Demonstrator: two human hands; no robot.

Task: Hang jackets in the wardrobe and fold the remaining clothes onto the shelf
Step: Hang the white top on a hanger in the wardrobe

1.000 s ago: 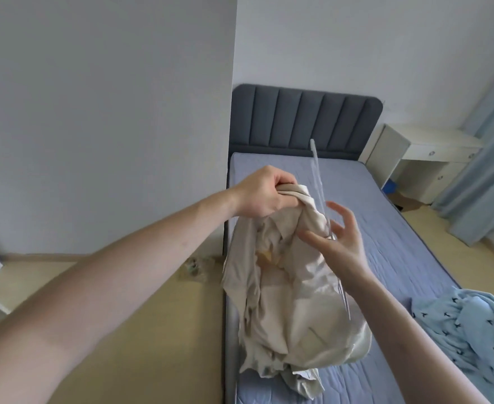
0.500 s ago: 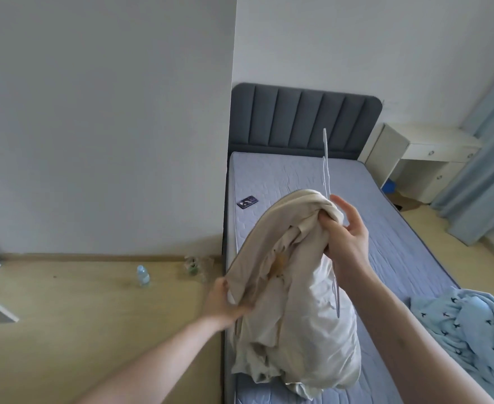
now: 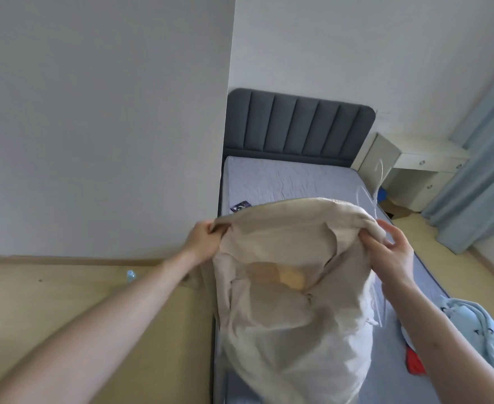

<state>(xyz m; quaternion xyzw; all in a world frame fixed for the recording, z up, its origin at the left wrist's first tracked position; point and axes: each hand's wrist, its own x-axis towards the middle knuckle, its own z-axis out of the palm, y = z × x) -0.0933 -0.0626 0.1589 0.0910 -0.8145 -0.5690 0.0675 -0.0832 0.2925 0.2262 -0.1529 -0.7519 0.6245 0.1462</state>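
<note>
A cream jacket (image 3: 286, 287) hangs spread between both hands over the foot of the bed. My left hand (image 3: 203, 239) grips its upper left edge. My right hand (image 3: 388, 252) pinches the upper right edge, other fingers spread. A clear plastic hanger (image 3: 378, 182) sticks up behind the jacket near my right hand; its lower part is hidden by the cloth. A light blue patterned garment (image 3: 479, 330) lies crumpled on the bed at the right, with a red item (image 3: 413, 361) beside it.
The bed's grey mattress (image 3: 283, 179) with dark headboard (image 3: 298, 126) stands ahead, a phone (image 3: 241, 206) lying on it. A white desk (image 3: 414, 167) and blue curtain (image 3: 479, 158) are at the right. A bottle (image 3: 130, 275) stands on the wood floor by the wall.
My left hand rose from the jacket's lower side to its top left edge and pulled it wide. The jacket now spreads open between both hands; the hanger shifted right.
</note>
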